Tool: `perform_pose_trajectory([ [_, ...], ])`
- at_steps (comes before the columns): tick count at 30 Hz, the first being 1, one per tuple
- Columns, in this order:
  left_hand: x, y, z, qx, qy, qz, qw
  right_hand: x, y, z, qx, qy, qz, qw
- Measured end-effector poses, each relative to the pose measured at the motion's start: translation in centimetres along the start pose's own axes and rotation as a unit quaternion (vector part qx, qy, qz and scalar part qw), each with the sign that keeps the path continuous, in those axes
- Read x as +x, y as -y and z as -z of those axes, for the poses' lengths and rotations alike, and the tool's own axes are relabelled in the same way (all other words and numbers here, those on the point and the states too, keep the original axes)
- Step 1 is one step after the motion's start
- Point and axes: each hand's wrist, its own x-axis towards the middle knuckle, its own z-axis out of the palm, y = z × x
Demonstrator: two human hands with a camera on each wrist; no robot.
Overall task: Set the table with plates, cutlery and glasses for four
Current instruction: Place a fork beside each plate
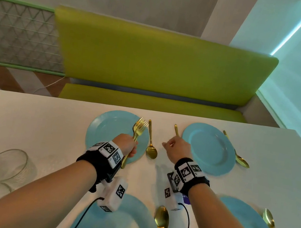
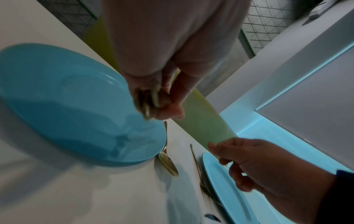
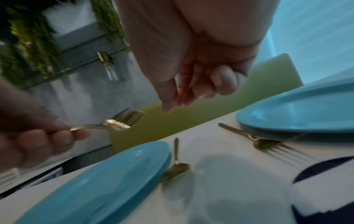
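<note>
Head view: the left hand grips a bunch of gold metal forks above the far-left round blue plate on the white bench. The right hand hovers beside the far-right blue plate.

Left wrist view: the fork handles are blurred in the fist.

Right wrist view: the right hand's fingers are curled and empty above a single gold fork lying against that plate's rim.

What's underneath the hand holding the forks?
The far left blue plate lies under the left hand and its gold forks. The hand and wristband hide part of the plate's near edge.
</note>
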Motion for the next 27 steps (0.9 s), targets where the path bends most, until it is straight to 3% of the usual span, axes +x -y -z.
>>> perform_pose_trajectory([
  [6,-4.4,3.6,3.1,0.092,0.04,-0.05,0.994,-8.4,4.0,-3.6,-0.028,0.002,0.123,0.992],
  [14,-10.5,9.1,11.1,0.146,0.096,-0.053,0.983,-19.5,8.6,-8.2,-0.124,0.032,0.211,0.969],
  [21,-13.5,10.6,16.7,0.144,0.111,-0.061,0.981,-23.7,12.8,-9.8,-0.151,0.045,0.224,0.962],
  [27,-12.1,9.0,19.7,0.071,0.047,-0.056,0.995,-22.2,14.2,-9.6,-0.168,0.029,0.178,0.969],
])
